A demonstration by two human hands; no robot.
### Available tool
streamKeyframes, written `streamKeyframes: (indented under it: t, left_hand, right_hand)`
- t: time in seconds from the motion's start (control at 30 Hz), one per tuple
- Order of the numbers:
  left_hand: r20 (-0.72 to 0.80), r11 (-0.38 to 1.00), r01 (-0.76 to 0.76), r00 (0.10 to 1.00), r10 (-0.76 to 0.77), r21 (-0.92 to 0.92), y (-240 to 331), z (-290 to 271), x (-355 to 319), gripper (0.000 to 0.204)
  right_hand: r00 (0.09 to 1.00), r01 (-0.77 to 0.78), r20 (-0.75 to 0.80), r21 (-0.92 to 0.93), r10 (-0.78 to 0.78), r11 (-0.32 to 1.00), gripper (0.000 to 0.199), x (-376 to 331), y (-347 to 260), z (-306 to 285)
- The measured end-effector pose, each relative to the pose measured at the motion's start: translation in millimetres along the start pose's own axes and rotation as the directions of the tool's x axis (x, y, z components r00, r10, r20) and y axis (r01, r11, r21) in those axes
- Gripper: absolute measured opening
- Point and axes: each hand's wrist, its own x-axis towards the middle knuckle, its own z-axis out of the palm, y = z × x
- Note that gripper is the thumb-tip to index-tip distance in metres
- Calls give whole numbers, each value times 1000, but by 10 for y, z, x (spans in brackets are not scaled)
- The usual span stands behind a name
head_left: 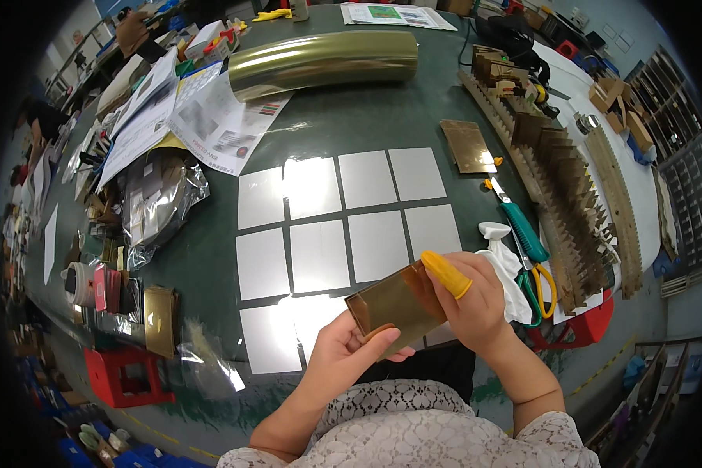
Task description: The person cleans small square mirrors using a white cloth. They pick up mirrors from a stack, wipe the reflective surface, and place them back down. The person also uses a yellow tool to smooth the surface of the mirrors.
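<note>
Film (396,306), a small amber sheet, sits over the near table (343,117) edge, so steady its lower corner with your closed left hand (343,351), keep it flat, and let your right hand (476,300), pinching the top edge with its capped finger (444,273), work gently.

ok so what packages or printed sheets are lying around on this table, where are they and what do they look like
Printed sheet: far left by the gold roll, white, with dark text blocks and a small red-green mark.
Leaflet stack: left edge, white and blue, fanned.
Foil bag: below the leaflets, silvery, crumpled.
Printed sheet with green picture: far edge, white, flat.
</note>
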Motion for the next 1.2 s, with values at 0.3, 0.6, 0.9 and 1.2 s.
streamKeyframes:
  t: [0.3,0.6,0.9,1.2]
  left_hand:
    - [-65,1000,3,998,-4,-26,-4,-79,27,28]
    - [-67,998,-47,997,45,-34,11,-161,84,26]
    - [-31,994,-31,999,28,-103,118,-160,70,28]
    - [-62,999,-15,998,12,-50,90,-169,75,39]
  right_hand:
    - [992,-124,-3,62,124,990,28,-14,-337,-17]
    - [980,-156,149,189,128,970,25,-192,-654,-113]
    - [973,-212,148,248,179,945,26,-247,-730,-119]
    - [971,-201,182,252,158,947,33,-314,-722,-177]
